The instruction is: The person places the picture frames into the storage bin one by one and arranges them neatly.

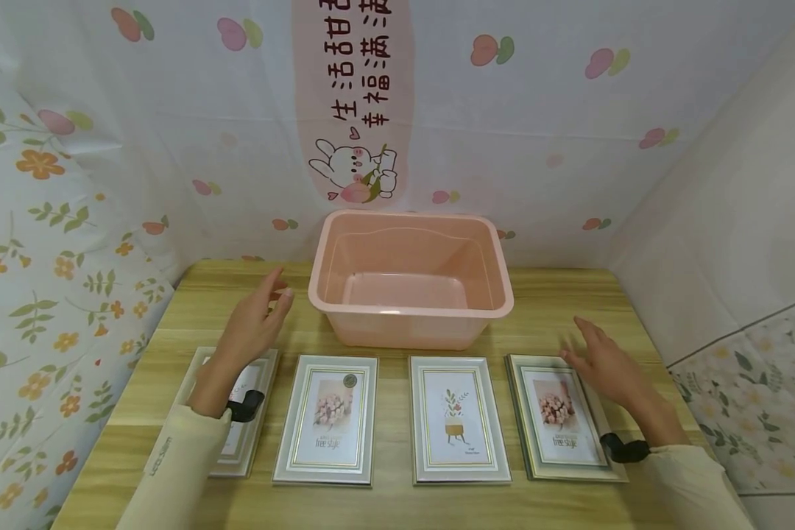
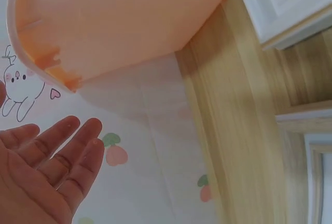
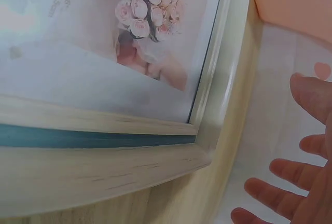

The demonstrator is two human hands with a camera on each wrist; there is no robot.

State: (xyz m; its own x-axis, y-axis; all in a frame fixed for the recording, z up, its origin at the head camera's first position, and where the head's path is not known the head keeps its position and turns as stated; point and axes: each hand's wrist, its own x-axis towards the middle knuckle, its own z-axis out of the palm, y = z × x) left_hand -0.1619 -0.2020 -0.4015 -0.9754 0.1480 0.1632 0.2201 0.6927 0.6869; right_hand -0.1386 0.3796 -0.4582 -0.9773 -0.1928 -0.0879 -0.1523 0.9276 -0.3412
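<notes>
My left hand (image 1: pixel 253 324) hovers over the far-left picture frame (image 1: pixel 238 442), its forearm hiding much of that frame. Its fingers are spread loosely and hold nothing, as the left wrist view also shows. On the other side, my right hand (image 1: pixel 609 364) is above the far-right picture frame (image 1: pixel 563 419), which has a flower picture and a teal inner band. The right fingers (image 3: pixel 290 175) are apart with nothing between them. Between the hands lie two more frames, one with a flower photo (image 1: pixel 331 412) and one with a drawn plant pot (image 1: pixel 457 423).
A pink plastic basin (image 1: pixel 404 324) with nothing visible inside stands at the back middle, behind the row of frames. The wooden table (image 1: pixel 391 508) backs onto a patterned cloth (image 1: pixel 536 169), with more cloth along both sides.
</notes>
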